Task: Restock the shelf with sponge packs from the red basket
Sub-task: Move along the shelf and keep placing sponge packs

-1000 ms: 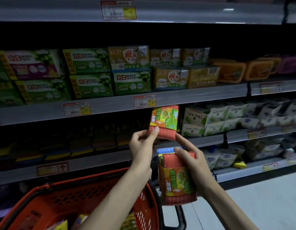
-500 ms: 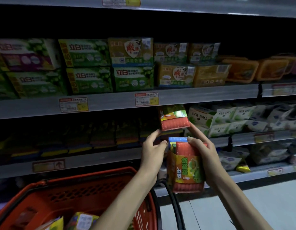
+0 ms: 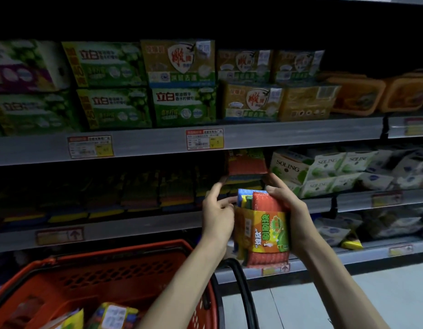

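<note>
Hanging nearest at lower left, with a few spare packs [image 3: 113, 317] lying inside and a black handle [image 3: 243, 293] drooping past the right rim: the red basket [image 3: 98, 281]. Just above it, wrapping the right grip [image 3: 293, 217] around an upright sponge pack [image 3: 265, 229], orange scourer facing forward and yellow-green label band crossing the middle, held in the air in front of the shelf edge. Holding nothing in the left grip [image 3: 217, 217], just beside that pack, with fingers loosely spread and the index finger pointing up. Reaching past the held pack with the right fingertips to touch the lower right corner of a second sponge pack [image 3: 247, 163], sitting slightly tilted on top of a stack on the middle shelf [image 3: 134, 222]; touching it with the left index finger or not, impossible to tell through the blur. Lying further back, dim rows of layered sponges [image 3: 134, 193] to the left and white Soling packs [image 3: 324, 169] to the right. Standing on the shelf above, green and yellow boxes [image 3: 182, 103] behind a price tag [image 3: 204, 138].
</note>
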A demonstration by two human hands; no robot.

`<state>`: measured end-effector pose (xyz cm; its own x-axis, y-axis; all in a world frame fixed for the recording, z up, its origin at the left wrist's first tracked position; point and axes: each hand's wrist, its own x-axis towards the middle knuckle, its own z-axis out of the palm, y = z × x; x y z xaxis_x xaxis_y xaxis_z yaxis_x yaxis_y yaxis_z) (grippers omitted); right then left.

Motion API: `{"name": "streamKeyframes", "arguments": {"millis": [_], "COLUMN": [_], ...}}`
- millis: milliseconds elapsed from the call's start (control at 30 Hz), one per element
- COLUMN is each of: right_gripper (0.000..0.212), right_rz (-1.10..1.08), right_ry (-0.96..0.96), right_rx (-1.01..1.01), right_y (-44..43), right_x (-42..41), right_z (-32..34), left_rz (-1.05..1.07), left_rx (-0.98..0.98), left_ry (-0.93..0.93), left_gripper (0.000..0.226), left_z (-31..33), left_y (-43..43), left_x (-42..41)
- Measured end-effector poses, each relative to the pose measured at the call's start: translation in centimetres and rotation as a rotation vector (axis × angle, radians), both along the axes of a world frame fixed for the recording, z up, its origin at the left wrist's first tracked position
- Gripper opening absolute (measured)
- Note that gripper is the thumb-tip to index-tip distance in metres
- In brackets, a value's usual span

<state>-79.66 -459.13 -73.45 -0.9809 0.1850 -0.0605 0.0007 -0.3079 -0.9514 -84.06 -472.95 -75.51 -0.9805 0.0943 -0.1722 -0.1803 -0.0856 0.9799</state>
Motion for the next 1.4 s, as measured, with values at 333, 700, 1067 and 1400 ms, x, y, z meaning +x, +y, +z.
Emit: {"name": "streamKeyframes", "arguments": {"millis": [333, 700, 1067, 1400], "right_gripper": [0.02, 0.027, 0.049, 0.038], "right_rz": [0.043, -0.003, -0.054, -0.175], "right_ry": [-0.004, 0.006, -0.046, 0.025], "right_rx": [-0.025, -0.085, -0.094, -0.048], "right_y": [0.2, 0.8, 1.0, 1.0], "right_x": [-0.3, -0.7, -0.7, 0.4], "right_z": [0.6, 0.4, 0.4, 0.1], "left_rz": [0.003, 0.022, -0.009, 0.018], "left_rx": [0.035, -0.096, -0.11, -0.104], "left_ry": [-0.01, 0.049, 0.019, 0.096], "left_gripper": [0.057, 0.057, 0.056, 0.055], "left_z": [0.3, 0.6, 1.1, 2.1], "left_y": [1.0, 1.4, 1.8, 0.3], "left_x": [-0.3, -0.7, -0.7, -0.6]}}
